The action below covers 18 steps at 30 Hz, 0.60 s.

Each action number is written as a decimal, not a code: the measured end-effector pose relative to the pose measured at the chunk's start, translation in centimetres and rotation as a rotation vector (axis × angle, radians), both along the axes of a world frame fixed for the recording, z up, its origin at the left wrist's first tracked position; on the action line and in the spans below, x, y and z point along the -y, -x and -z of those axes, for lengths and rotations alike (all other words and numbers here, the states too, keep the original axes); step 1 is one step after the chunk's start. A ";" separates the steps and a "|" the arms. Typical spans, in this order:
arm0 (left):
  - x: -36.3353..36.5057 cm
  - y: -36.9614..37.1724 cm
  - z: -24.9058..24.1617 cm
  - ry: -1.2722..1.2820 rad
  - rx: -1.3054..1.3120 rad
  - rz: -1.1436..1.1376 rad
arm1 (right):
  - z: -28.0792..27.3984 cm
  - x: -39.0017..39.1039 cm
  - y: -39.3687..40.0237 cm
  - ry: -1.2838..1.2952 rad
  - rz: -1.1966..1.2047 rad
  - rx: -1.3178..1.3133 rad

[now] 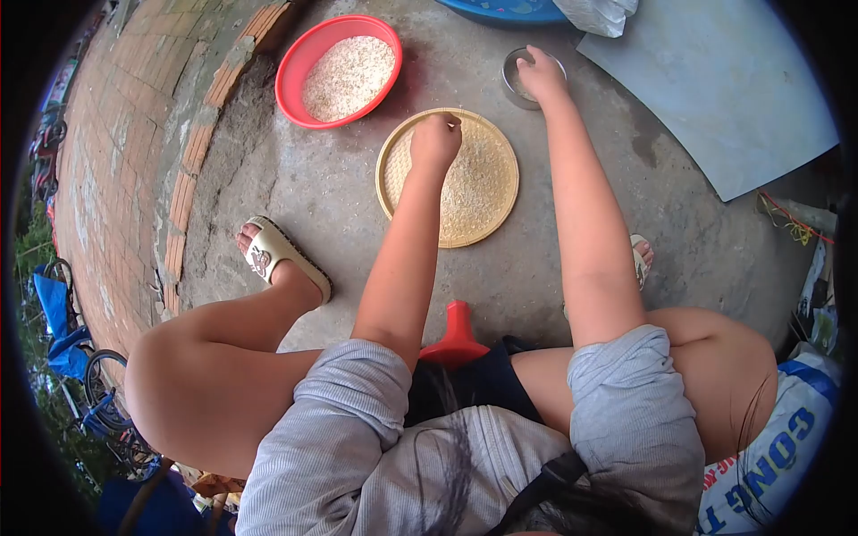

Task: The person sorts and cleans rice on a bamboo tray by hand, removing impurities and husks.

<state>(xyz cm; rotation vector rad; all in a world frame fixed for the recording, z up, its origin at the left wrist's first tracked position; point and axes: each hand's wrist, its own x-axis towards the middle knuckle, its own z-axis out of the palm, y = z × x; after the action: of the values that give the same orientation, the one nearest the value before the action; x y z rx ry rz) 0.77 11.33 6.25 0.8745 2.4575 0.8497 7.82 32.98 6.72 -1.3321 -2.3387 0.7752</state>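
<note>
My left hand (436, 141) is over the upper part of a round, yellowish woven tray (399, 198), its fingers curled together. Whatever those fingers may hold is too small or hidden to make out. Pale, broken-looking grains (478, 183) lie spread across the tray, mostly on its right side. To the upper right, my right hand (542, 79) reaches over a small metal bowl (521, 98), with thumb and forefinger apart. Its other fingers are partly hidden, and so is most of the bowl's inside.
A red basin (288, 87) of pale flakes or grains stands at the upper left. A blue basin (505, 11) and a white plastic bag (603, 13) are at the top. A grey sheet (715, 98) lies at right. A red plastic piece (457, 332) shows between my legs.
</note>
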 end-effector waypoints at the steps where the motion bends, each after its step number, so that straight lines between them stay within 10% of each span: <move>1: -0.3 -0.1 1.0 0.045 -0.010 0.027 | -0.1 1.9 -0.3 -0.107 0.047 -0.106; 8: -0.2 -7.6 5.8 -0.072 -0.418 0.271 | 5.3 13.7 -3.2 -0.121 0.213 -0.355; 18: 1.1 -6.9 5.6 -0.213 -0.083 0.097 | 6.8 14.1 -3.3 0.215 0.462 -0.527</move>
<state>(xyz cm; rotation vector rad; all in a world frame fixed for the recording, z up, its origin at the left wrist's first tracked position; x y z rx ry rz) 7.64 10.24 0.69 1.1149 2.4018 1.0745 11.11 18.87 -0.07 -1.4564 -1.5049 1.0800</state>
